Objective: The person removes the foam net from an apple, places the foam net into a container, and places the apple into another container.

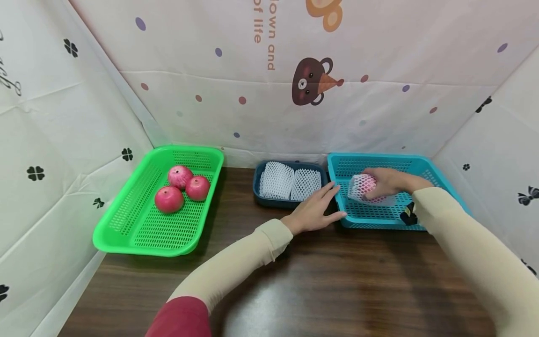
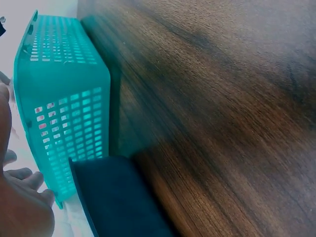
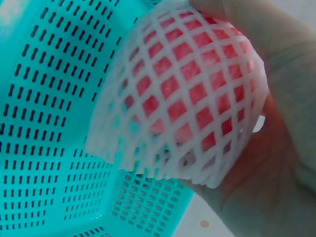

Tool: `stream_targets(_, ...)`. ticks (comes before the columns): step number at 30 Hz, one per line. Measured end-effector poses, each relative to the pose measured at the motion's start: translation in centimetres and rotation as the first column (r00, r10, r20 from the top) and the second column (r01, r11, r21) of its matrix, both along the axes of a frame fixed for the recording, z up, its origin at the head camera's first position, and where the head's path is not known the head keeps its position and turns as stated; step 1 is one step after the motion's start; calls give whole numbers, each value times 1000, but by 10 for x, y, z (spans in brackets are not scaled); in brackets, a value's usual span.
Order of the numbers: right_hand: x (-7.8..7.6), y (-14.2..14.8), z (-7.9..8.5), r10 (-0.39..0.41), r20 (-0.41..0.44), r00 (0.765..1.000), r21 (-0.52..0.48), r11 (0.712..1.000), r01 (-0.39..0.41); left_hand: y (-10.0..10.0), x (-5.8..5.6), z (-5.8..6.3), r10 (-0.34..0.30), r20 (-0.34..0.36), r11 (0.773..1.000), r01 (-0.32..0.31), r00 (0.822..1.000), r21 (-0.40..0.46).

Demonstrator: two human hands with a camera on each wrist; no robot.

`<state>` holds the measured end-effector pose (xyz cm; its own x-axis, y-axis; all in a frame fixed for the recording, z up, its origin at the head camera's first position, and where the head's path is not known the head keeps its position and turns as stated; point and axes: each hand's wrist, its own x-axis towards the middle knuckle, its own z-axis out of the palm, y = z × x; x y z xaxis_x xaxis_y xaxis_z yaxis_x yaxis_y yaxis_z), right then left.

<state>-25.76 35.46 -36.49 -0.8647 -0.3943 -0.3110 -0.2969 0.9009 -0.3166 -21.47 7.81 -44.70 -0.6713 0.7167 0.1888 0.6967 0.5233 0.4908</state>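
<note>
My right hand (image 1: 383,181) grips a red pomegranate (image 3: 185,84) wrapped in a white foam net sleeve (image 3: 148,148), inside the blue basket (image 1: 379,223). The sleeve's loose end hangs past the fruit in the right wrist view. More white netting shows beneath that hand in the head view. With fingers spread and fairly straight, my left hand (image 1: 311,211) has its fingertips right at the basket's left rim. It reaches across the right end of a dark blue tray (image 1: 273,202), where folded white foam nets (image 1: 276,180) lie.
On the left stands a green basket (image 1: 157,250) with three unwrapped pomegranates (image 1: 169,199). A brown wooden table (image 1: 337,281) carries everything. Printed white cloth (image 1: 252,117) hangs close behind the containers and along both sides.
</note>
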Motion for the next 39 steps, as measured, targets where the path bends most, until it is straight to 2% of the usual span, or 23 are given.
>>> stream_targets(11, 2, 2, -1, -5, -133, 991, -55, 999, -3, -9, 5, 4, -7, -40, 998, 10, 999, 69)
stream_targets(19, 6, 1, 3, 11, -166, 986, -82, 996, -25, -23, 6, 6, 13, -9, 992, -12, 1000, 128)
stream_targets(22, 7, 2, 4, 12, -187, 982, -84, 996, -29, -28, 6, 6, 34, -14, 992, -32, 999, 120)
stream_targets(30, 12, -1, 4, -20, -221, 975, -102, 995, -3, -38, 5, 6, 80, -85, 990, -69, 993, 122)
stream_targets(33, 14, -5, 7, -34, -226, 974, -107, 994, 10, -40, 5, 5, 92, -91, 986, -79, 992, 146)
stream_targets(39, 22, -12, 15, -31, -233, 972, -128, 992, 1, -48, 10, 7, 114, -60, 977, -101, 992, 185)
